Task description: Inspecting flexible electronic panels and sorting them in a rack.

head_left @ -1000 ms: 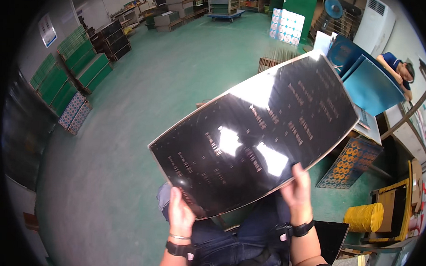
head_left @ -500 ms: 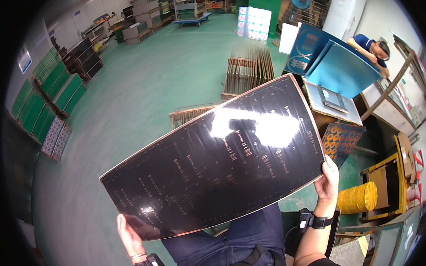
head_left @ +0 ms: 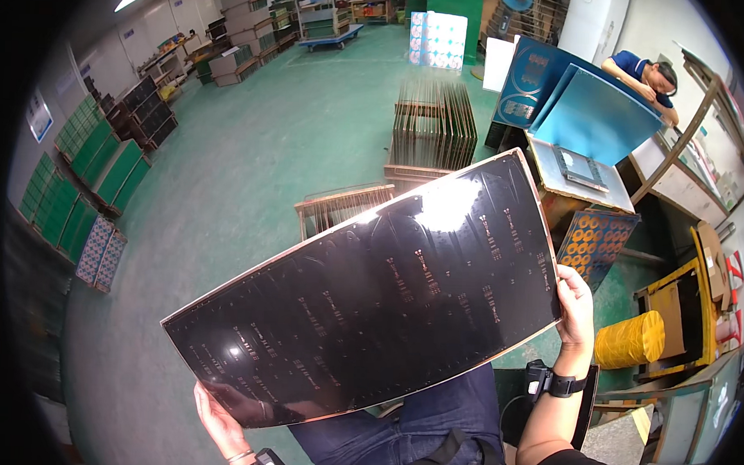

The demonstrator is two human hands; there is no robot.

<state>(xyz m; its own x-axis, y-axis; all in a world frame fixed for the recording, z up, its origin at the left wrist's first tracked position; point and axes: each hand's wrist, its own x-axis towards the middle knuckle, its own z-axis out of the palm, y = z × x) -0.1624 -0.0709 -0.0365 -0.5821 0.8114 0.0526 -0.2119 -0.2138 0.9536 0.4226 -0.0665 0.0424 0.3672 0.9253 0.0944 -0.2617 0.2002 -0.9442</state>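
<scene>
A large glossy black panel (head_left: 361, 306) with copper-coloured edges and small printed marks is held tilted over my lap. It looks like a coated circuit board sheet, and bright light reflects off its upper right part. My left hand (head_left: 219, 420) grips its lower left edge, with some fingers hidden beneath. My right hand (head_left: 576, 305) is closed on the right edge, thumb near the front face. Both wrists carry dark straps with small devices.
Wire racks (head_left: 431, 132) holding upright sheets stand on the green floor ahead. At right are a table (head_left: 575, 178) with blue panels (head_left: 601, 117), an orange-patterned panel (head_left: 595, 240) and a yellow roll (head_left: 630, 340). A co-worker (head_left: 640, 74) leans there. Green panels (head_left: 96, 145) line the left.
The panel has shifted slightly left and down, its tilt changing so the bright reflection is smaller. Both hands keep hold of its edges.
</scene>
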